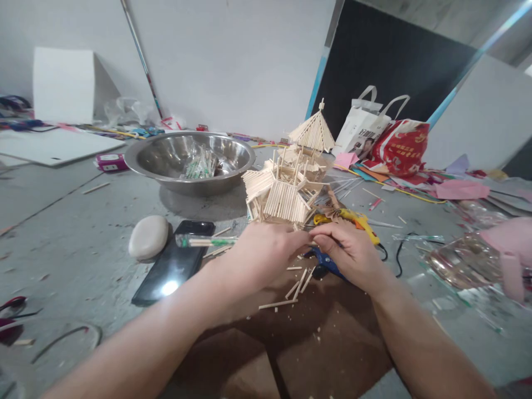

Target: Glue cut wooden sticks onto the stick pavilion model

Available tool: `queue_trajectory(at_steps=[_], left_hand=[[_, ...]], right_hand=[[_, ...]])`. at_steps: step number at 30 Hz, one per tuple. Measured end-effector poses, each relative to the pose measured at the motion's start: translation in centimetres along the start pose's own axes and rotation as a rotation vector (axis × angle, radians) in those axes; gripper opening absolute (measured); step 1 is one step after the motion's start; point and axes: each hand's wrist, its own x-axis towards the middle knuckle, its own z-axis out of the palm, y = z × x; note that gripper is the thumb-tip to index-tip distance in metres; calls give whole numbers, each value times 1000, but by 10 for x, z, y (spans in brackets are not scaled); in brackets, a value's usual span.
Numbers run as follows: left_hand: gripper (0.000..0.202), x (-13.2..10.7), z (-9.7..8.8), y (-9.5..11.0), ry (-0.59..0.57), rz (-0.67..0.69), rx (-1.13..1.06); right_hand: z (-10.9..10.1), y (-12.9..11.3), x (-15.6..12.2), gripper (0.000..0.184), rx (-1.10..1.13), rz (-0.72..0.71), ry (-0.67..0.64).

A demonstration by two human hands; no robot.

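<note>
In front of me stands a pagoda-like model (286, 199) built from thin wooden sticks, with a pointed roof at its top. My left hand (266, 252) is closed just before its base, with thumb and finger pinched. Close on its right, my right hand (353, 252) is closed in a pinch too, and the fingertips of both hands nearly meet. What they hold is too small and hidden to make out. Under my right hand shows a blue-handled tool (326, 260), partly covered. Behind it lies a yellow glue gun (359, 220). Cut stick pieces (300, 284) are scattered below my hands.
A steel basin (145, 158) with plastic-wrapped sticks stands back left. A dark phone (166, 277), a white rounded object (148, 237) and wrapped sticks (205, 241) lie left. Brown board (316, 343) is under my arms. Bags (401, 147) stand back right; plastic packaging (465, 263) lies right.
</note>
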Motion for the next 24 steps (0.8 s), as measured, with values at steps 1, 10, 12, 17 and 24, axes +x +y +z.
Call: queue_trajectory(at_steps=[1,10,12,17,24], left_hand=[[20,1,3,2,9,-1,-2],[23,4,0,-5,103,-45,-42],[25,5,2,-3,92,-25,-78],[28,6,0,-4,55,-60,-88],[34,6,-10,-17,-13,-172,-28]], right_hand=[[-2,0,-1,19,-6,10,8],[-8,6,-3,15,208,148,136],[-4,2,-3,15,222,123,98],[-8,1,-4,5,180,110,266],[-17,13,3,10,745,256,571]])
